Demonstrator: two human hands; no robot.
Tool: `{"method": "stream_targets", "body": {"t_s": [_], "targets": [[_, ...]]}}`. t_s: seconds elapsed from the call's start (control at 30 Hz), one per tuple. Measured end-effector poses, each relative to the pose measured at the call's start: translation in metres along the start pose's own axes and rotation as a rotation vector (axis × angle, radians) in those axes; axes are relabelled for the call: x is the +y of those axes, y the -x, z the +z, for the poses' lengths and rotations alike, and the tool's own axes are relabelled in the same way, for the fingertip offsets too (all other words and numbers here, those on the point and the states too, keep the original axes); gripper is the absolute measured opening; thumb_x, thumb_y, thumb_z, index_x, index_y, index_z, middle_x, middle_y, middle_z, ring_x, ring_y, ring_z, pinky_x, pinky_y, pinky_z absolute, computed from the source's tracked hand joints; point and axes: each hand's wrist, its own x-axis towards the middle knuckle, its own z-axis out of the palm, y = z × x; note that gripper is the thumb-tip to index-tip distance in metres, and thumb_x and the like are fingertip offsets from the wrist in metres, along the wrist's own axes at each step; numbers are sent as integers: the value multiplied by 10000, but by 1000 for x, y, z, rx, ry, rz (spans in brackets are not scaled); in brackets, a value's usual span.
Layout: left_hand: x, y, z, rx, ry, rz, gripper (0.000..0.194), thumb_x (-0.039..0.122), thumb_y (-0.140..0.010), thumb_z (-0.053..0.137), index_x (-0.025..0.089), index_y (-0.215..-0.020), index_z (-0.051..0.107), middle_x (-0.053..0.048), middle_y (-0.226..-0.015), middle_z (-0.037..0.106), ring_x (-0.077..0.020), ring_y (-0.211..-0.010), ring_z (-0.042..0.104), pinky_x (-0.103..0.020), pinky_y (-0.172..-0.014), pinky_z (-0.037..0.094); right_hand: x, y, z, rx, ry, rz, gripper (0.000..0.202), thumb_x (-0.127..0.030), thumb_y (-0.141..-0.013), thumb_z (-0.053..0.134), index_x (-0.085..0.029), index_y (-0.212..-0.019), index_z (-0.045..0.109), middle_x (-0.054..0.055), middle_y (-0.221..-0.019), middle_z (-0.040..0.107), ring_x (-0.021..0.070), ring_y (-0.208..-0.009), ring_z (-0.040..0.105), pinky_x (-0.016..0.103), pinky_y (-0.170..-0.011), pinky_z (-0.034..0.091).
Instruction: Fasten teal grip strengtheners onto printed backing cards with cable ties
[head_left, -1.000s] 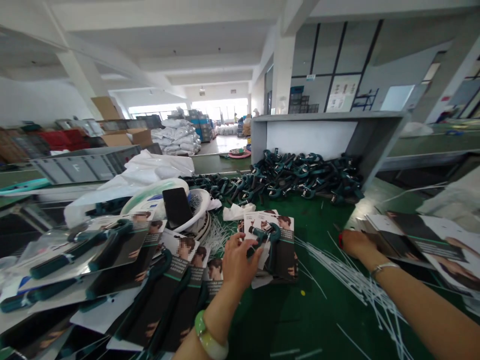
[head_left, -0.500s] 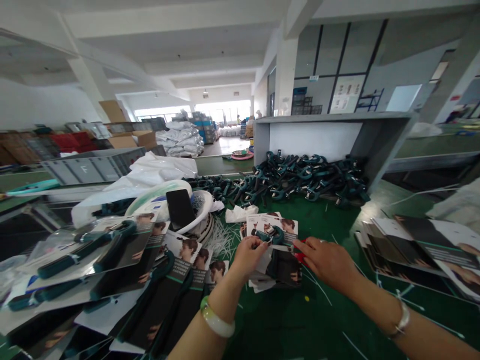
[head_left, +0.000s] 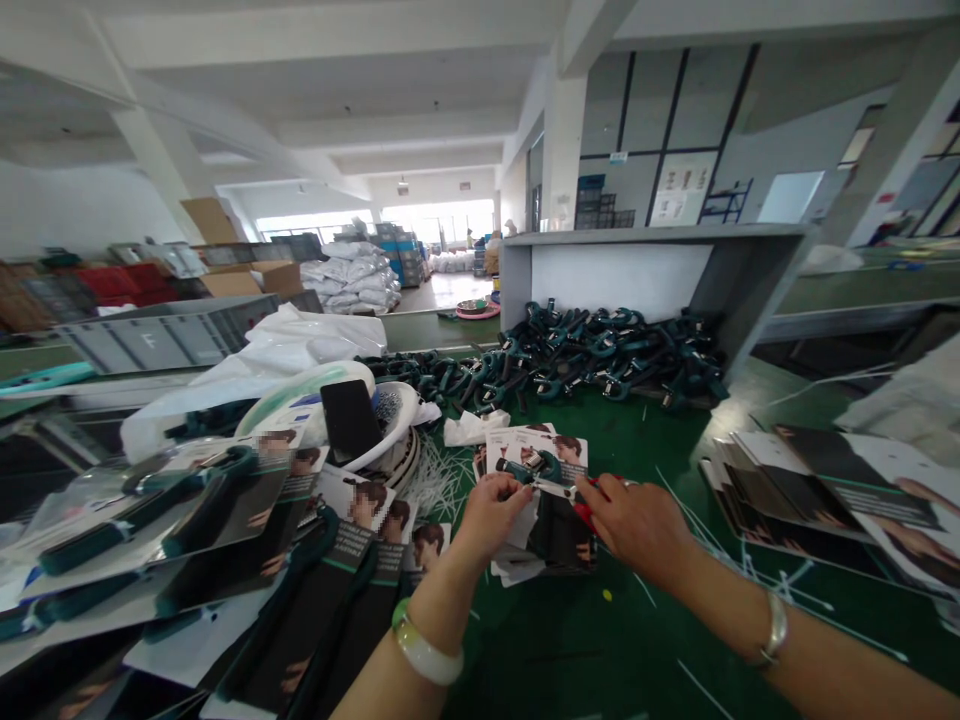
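My left hand (head_left: 489, 515) is closed in a pinch at a white cable tie, at the lower edge of a dark green tool with a hooked head (head_left: 550, 466). This tool lies on a printed card (head_left: 571, 455) atop a small stack of cards. Red-handled scissors (head_left: 553, 489) are in my right hand (head_left: 641, 525), its fingers wrapped round the handles. Their blades point left, with the tips right by my left fingertips. My fingers hide part of the tie and the tool.
Carded tools (head_left: 322, 560) are heaped at the left. Loose tools (head_left: 600, 345) lie piled before a grey open box (head_left: 765, 290). A black phone (head_left: 350, 420) rests on a white basket (head_left: 405, 405). Loose ties (head_left: 442, 480) are scattered about; printed cards (head_left: 847, 480) are stacked at right.
The scissors' blades have moved left, closer to my left fingertips, with my right hand following. My left hand keeps its pinch. The whole view has shifted slightly.
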Motion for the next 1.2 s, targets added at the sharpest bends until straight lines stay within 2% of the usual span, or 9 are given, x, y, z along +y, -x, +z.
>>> {"method": "stream_targets", "body": {"t_s": [0.1, 0.3, 0.47, 0.63, 0.73, 0.87, 0.93, 1.03, 1.2], "targets": [[4, 1, -1, 7, -32, 28, 177, 304, -721, 584, 171, -606, 603, -22, -805, 593, -157, -869, 532, -269, -826, 398, -2, -5, 8, 33, -4, -22, 352, -254, -859, 446, -190, -1196, 524, 111, -885, 627, 180, -676, 600, 271, -514, 318], [5, 2, -1, 1, -58, 61, 116, 266, -727, 592, 191, -649, 634, -34, -895, 604, -161, -960, 527, -289, -910, 377, -2, -14, 20, 52, -9, -82, 344, -190, -849, 424, -143, -1176, 519, 120, -851, 631, 194, -632, 607, 283, -507, 323], [4, 3, 2, 45, -42, 39, 145, 297, -734, 588, 185, -654, 632, -35, -873, 601, -168, -939, 535, -291, -876, 398, 5, -24, 20, 21, -22, -246, 264, -140, -827, 419, -132, -1053, 555, 112, -857, 642, 202, -628, 622, 278, -468, 295], [3, 3, 4, 101, -25, -7, 170, 315, -737, 581, 176, -651, 626, -18, -804, 609, -160, -845, 561, -262, -793, 430, 6, -25, 18, -75, -142, -248, 199, -158, -772, 480, -156, -956, 557, 92, -857, 663, 195, -635, 627, 253, -470, 292], [-3, 1, -5, 210, -18, -94, 264, 364, -813, 469, 159, -857, 630, -42, -806, 618, -163, -758, 580, -281, -719, 455, 14, -23, 11, -124, -264, -180, 159, -272, -793, 496, -186, -907, 566, 60, -845, 675, 199, -693, 633, 247, -513, 314], [-12, 6, -24, 423, -114, -188, 498, 388, -770, 535, 138, -1198, 488, -130, -1111, 555, -199, -922, 573, -319, -809, 438, 29, -29, -12, -279, -402, -159, 338, -552, -710, 565, -247, -844, 619, 23, -748, 666, 201, -663, 612, 241, -497, 286], [-13, 13, -30, 345, -226, -162, 485, 434, -718, 588, 166, -1122, 567, -117, -1119, 563, -218, -954, 562, -324, -825, 426, 31, -37, -25, -370, -438, -209, 385, -604, -636, 606, -262, -807, 637, 9, -704, 650, 186, -614, 586, 235, -478, 267], [-11, 20, -31, 146, -353, -132, 334, 502, -705, 571, 217, -837, 685, -64, -925, 638, -226, -869, 578, -307, -734, 421, 23, -51, -39, -419, -418, -284, 382, -595, -602, 630, -261, -788, 654, 8, -713, 648, 168, -597, 560, 230, -477, 269], [-10, 20, -32, 93, -362, -151, 360, 550, -667, 581, 231, -781, 703, -25, -768, 646, -188, -728, 580, -244, -572, 359, 13, -74, -41, -469, -441, -307, 436, -602, -581, 634, -253, -840, 675, 9, -752, 651, 153, -610, 549, 228, -482, 295]]}}
